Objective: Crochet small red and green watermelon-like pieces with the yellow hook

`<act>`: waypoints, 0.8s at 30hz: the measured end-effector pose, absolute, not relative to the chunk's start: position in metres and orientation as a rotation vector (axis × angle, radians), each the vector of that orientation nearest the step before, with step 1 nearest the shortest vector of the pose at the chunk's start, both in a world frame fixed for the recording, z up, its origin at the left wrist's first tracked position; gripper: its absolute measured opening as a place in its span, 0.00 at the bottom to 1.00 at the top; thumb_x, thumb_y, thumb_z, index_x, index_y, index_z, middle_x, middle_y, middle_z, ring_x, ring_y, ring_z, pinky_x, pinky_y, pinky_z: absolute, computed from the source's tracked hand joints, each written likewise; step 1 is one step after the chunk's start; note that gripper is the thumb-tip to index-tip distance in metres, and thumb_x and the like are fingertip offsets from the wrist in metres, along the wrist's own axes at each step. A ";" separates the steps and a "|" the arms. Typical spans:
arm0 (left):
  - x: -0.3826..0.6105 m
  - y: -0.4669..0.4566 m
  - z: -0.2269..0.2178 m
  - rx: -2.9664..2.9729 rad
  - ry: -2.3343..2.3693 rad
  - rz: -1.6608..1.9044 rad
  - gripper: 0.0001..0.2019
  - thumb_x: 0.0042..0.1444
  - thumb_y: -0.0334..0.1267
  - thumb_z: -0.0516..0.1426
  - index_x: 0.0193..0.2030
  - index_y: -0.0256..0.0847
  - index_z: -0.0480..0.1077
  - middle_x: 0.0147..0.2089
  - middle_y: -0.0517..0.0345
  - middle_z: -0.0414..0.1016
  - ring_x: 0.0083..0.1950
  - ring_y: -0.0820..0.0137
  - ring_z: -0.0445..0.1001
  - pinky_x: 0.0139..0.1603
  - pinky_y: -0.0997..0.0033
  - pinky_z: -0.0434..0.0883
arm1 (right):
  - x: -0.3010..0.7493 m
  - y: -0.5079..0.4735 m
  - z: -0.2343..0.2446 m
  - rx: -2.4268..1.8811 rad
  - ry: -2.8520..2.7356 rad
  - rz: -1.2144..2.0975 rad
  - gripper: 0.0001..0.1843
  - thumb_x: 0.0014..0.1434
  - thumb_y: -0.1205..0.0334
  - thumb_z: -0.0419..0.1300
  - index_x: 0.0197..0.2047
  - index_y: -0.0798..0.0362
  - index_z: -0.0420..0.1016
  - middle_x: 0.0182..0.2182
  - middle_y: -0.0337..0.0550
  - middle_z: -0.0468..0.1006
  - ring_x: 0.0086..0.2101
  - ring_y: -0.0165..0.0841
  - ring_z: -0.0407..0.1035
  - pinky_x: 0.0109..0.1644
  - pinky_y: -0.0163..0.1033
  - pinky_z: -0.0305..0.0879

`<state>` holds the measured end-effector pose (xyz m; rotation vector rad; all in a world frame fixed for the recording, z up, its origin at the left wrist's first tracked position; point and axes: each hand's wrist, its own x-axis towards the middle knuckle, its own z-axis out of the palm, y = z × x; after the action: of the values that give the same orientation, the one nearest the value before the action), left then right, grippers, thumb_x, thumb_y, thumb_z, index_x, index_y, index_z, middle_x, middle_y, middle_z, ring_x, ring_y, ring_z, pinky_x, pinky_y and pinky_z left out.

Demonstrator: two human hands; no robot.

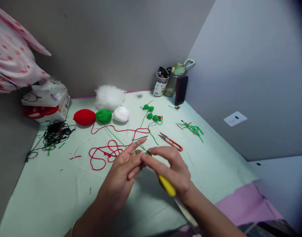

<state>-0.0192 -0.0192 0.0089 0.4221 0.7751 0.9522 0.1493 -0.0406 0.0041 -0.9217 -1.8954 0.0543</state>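
Note:
My left hand (118, 177) pinches a small green crochet piece (149, 152) between thumb and fingers, with green yarn running over its raised index finger. In my right hand (174, 168) is a crochet hook (167, 186) with a yellow handle, its shaft end largely hidden by the fingertips. Both hands meet at the piece, above the table. A strand leads back from the left hand to the green yarn ball (103, 116). Just beyond the right hand lie orange-handled thread snips (171, 142), blades pointing to the upper left.
A red yarn ball (84, 117) and white yarn ball (121, 114) flank the green one, before white stuffing (109, 97). Loose red yarn (97, 169) loops left of centre. Small green balls (151, 109), yarn scraps (194, 129), black cord (56, 133), a bottle (171, 85) and a phone (181, 90) surround.

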 end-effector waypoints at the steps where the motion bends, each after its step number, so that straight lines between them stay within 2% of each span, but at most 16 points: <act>1: -0.021 -0.018 0.010 0.387 0.757 0.937 0.24 0.55 0.34 0.73 0.59 0.37 0.80 0.22 0.73 0.64 0.20 0.85 0.50 0.36 0.83 0.70 | 0.150 -0.039 0.005 -0.924 -1.777 0.200 0.16 0.70 0.72 0.60 0.55 0.48 0.82 0.42 0.46 0.85 0.41 0.36 0.80 0.45 0.42 0.79; 4: -0.025 -0.015 0.013 0.395 0.747 0.958 0.22 0.55 0.32 0.72 0.58 0.38 0.81 0.24 0.70 0.70 0.20 0.86 0.50 0.41 0.81 0.73 | 0.150 -0.034 0.003 -0.877 -1.381 0.663 0.13 0.74 0.66 0.57 0.50 0.46 0.84 0.38 0.42 0.83 0.34 0.32 0.76 0.39 0.41 0.77; 6: -0.024 -0.015 0.014 0.441 0.758 0.973 0.21 0.55 0.33 0.72 0.56 0.40 0.82 0.28 0.67 0.73 0.20 0.87 0.51 0.35 0.84 0.70 | 0.148 -0.031 0.001 -0.838 -1.269 0.840 0.12 0.74 0.63 0.58 0.47 0.46 0.85 0.37 0.42 0.82 0.32 0.31 0.74 0.37 0.40 0.75; 8: -0.021 -0.017 0.012 0.514 0.794 0.988 0.20 0.54 0.34 0.73 0.55 0.43 0.83 0.30 0.66 0.74 0.21 0.87 0.53 0.27 0.87 0.62 | 0.145 -0.029 -0.001 -0.857 -1.306 0.853 0.10 0.73 0.62 0.60 0.45 0.46 0.85 0.37 0.42 0.83 0.35 0.32 0.76 0.39 0.40 0.76; 10: -0.017 -0.019 0.010 0.586 0.850 1.020 0.20 0.54 0.36 0.74 0.54 0.44 0.83 0.32 0.65 0.74 0.24 0.84 0.60 0.23 0.87 0.57 | 0.142 -0.031 -0.001 -0.912 -1.420 0.720 0.10 0.72 0.66 0.61 0.46 0.47 0.85 0.39 0.43 0.84 0.40 0.34 0.78 0.43 0.39 0.77; 12: -0.013 -0.021 0.008 0.593 0.868 1.067 0.22 0.52 0.36 0.75 0.54 0.46 0.83 0.33 0.64 0.75 0.29 0.81 0.66 0.28 0.86 0.63 | 0.142 -0.035 0.001 -0.952 -1.583 0.495 0.13 0.71 0.71 0.61 0.51 0.48 0.84 0.41 0.45 0.85 0.42 0.34 0.79 0.46 0.39 0.78; 14: -0.012 -0.022 0.007 0.525 0.844 1.060 0.23 0.50 0.36 0.76 0.55 0.46 0.83 0.29 0.67 0.73 0.27 0.82 0.63 0.34 0.83 0.68 | 0.144 -0.038 0.002 -0.950 -1.777 0.279 0.16 0.70 0.72 0.61 0.55 0.48 0.83 0.45 0.48 0.85 0.44 0.36 0.80 0.47 0.41 0.78; 16: -0.014 -0.020 0.007 0.439 0.804 1.002 0.22 0.51 0.37 0.75 0.54 0.42 0.84 0.22 0.72 0.65 0.22 0.83 0.52 0.37 0.80 0.71 | 0.148 -0.040 0.003 -0.938 -1.844 0.188 0.17 0.69 0.73 0.61 0.56 0.48 0.83 0.46 0.49 0.85 0.44 0.38 0.80 0.47 0.42 0.78; 17: -0.015 -0.019 0.007 0.407 0.792 0.974 0.21 0.52 0.37 0.74 0.53 0.40 0.84 0.20 0.74 0.61 0.21 0.83 0.49 0.38 0.79 0.72 | 0.150 -0.039 0.004 -0.946 -1.798 0.227 0.17 0.69 0.73 0.61 0.55 0.47 0.83 0.45 0.48 0.86 0.43 0.37 0.80 0.46 0.42 0.78; 19: -0.018 -0.017 0.007 0.385 0.784 0.963 0.20 0.54 0.36 0.73 0.53 0.39 0.84 0.18 0.74 0.58 0.22 0.82 0.51 0.41 0.78 0.72 | 0.152 -0.036 0.003 -0.957 -1.578 0.422 0.14 0.70 0.72 0.60 0.51 0.46 0.84 0.39 0.44 0.85 0.38 0.35 0.78 0.41 0.41 0.76; 21: -0.020 -0.016 0.008 0.425 0.819 1.000 0.21 0.53 0.35 0.73 0.55 0.41 0.83 0.20 0.72 0.63 0.24 0.80 0.57 0.41 0.79 0.70 | 0.152 -0.031 0.002 -0.922 -1.370 0.680 0.11 0.72 0.67 0.60 0.47 0.46 0.85 0.35 0.43 0.83 0.33 0.33 0.75 0.37 0.41 0.74; 24: -0.018 -0.018 0.007 0.550 0.887 1.042 0.22 0.52 0.36 0.74 0.55 0.44 0.82 0.30 0.65 0.74 0.33 0.76 0.67 0.39 0.79 0.67 | 0.149 -0.027 0.001 -0.891 -1.301 0.887 0.09 0.71 0.61 0.63 0.44 0.46 0.87 0.36 0.43 0.83 0.34 0.34 0.74 0.38 0.42 0.74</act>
<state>-0.0184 -0.0179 0.0068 0.5503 0.8873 1.0421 0.1491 -0.0274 0.0006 -0.8910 -1.3011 0.8874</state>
